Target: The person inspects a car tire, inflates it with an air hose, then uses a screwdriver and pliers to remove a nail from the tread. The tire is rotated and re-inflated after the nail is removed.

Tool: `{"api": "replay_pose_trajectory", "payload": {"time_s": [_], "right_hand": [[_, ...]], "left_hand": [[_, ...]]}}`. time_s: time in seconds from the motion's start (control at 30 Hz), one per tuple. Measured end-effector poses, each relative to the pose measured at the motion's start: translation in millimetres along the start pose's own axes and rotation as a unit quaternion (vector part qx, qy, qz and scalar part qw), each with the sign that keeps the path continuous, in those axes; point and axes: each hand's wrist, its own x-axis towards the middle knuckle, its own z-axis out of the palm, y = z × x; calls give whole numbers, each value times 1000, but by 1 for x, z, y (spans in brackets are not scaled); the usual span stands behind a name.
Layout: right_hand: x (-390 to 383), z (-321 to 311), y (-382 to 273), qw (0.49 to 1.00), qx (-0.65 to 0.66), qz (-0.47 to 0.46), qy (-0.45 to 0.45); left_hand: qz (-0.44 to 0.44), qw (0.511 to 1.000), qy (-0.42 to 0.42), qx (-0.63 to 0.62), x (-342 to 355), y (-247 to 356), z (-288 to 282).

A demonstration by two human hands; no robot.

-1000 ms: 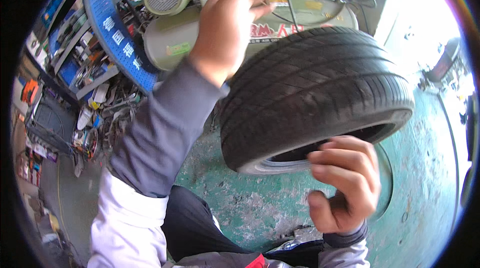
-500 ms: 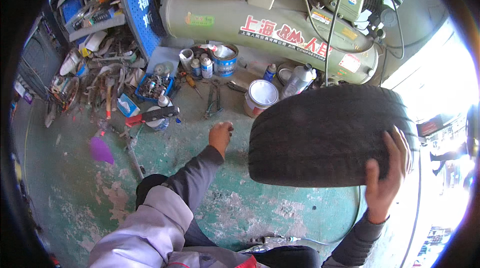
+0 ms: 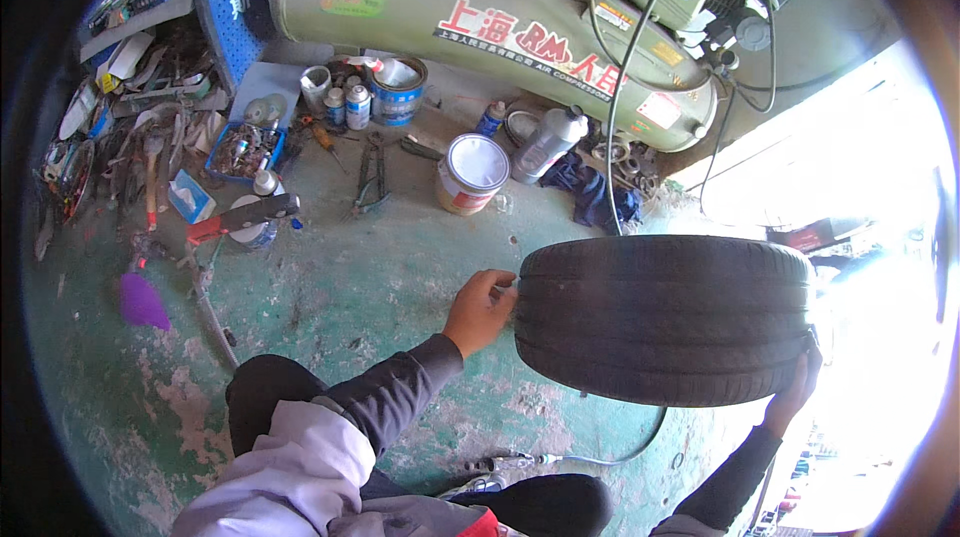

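A black car tire [image 3: 665, 322] stands upright in front of me, its tread facing me. My right hand [image 3: 797, 384] is pressed to the tire's right side near the bottom, fingers lying along the sidewall. At the tire's left edge is my left hand [image 3: 482, 312], fingers curled together with their tips against or very near the sidewall. Whether something small is pinched in the left fingers cannot be made out.
A green air compressor [image 3: 400, 7] spans the back, its hose [image 3: 612, 137] hanging down behind the tire. Paint cans [image 3: 472, 177], a grey bottle [image 3: 548, 145], pliers [image 3: 371, 177] and a red-black hammer [image 3: 243, 219] lie about. An air tool [image 3: 505, 462] rests near my feet.
The tire has come down and turned more level to me. My right hand has slid from the tread to the right side. My left hand has moved right, up to the tire's left edge.
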Motion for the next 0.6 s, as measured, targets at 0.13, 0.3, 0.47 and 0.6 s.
{"api": "replay_pose_trajectory", "payload": {"time_s": [0.13,0.3,0.47,0.6], "right_hand": [[-2,-21,26,1000,17,7,7],[-2,-31,44,997,50,42,32],[-7,-48,69,999,32,29,27],[3,-62,77,999,-15,49,-8]], "left_hand": [[64,998,-23,-14,-8,22,17],[193,980,-40,32,-19,53,34],[254,958,-88,95,-30,80,49],[247,954,-115,122,-30,86,54]]}}
